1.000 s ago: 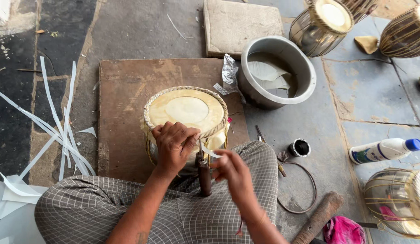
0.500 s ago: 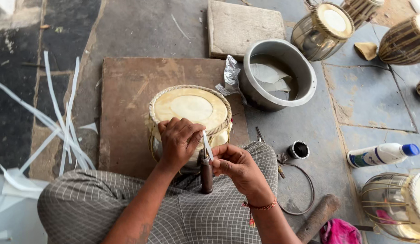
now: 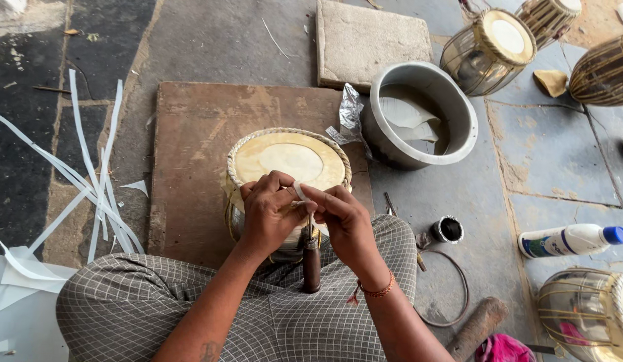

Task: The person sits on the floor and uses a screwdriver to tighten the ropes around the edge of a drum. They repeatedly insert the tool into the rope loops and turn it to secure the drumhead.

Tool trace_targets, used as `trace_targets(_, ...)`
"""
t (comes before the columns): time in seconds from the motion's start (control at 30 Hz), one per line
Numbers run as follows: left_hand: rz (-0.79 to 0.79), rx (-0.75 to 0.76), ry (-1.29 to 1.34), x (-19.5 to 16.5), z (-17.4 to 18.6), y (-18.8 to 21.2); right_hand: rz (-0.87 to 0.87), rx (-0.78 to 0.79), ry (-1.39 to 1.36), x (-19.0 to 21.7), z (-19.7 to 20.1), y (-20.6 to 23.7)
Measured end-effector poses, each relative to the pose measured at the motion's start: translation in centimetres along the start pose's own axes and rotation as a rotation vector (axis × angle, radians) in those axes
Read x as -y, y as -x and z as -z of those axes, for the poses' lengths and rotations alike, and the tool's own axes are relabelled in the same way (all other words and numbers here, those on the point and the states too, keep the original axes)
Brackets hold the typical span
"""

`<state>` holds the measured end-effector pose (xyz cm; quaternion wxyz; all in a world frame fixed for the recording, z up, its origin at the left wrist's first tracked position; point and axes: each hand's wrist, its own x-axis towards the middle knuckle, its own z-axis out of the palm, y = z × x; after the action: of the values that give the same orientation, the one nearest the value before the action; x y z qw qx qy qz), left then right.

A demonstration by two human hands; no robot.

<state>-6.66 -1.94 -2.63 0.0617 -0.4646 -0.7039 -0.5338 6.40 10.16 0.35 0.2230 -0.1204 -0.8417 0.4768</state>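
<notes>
A small drum [image 3: 288, 161] with a pale skin head and a braided rim stands on a brown board [image 3: 197, 141], between my knees. My left hand [image 3: 270, 213] and my right hand [image 3: 345, 224] meet at the drum's near rim. Both pinch a thin white strap [image 3: 303, 196] that runs over the rim. A tool with a dark wooden handle [image 3: 312, 265] stands upright just below my hands, against the drum's side. My checked cloth covers my legs [image 3: 258, 308].
A metal basin [image 3: 422, 114] with water and white strips sits right of the board, crumpled foil [image 3: 348, 114] beside it. Loose white strips [image 3: 77, 181] lie left. Other drums [image 3: 489, 50] stand at the back right and lower right [image 3: 583, 312]. A white bottle [image 3: 569, 240], small black pot [image 3: 449, 229], wire ring and stone slab [image 3: 368, 40] lie around.
My right hand has moved up from the tool handle to join the left at the drum's rim, and both now grip the white strap. The view has shifted slightly.
</notes>
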Motion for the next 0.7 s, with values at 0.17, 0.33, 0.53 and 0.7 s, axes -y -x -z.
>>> trace_targets(0.17,0.061,-0.03,-0.024,0.4,-0.5,0.4,-0.13,-0.103,0.195,0.8,0.0,-0.5)
trace_targets(0.33,0.058,-0.063,-0.026,1.0,-0.6,0.5,-0.121,-0.169,-0.077,0.2,-0.3,-0.6)
trace_targets(0.53,0.065,-0.087,-0.019,1.2,-0.9,0.6,-0.1,-0.182,-0.107,-0.8,-0.5,-0.1)
trace_targets(0.7,0.08,-0.099,-0.033,1.3,-1.0,0.8,-0.097,-0.189,-0.064,-0.9,-0.5,-0.1)
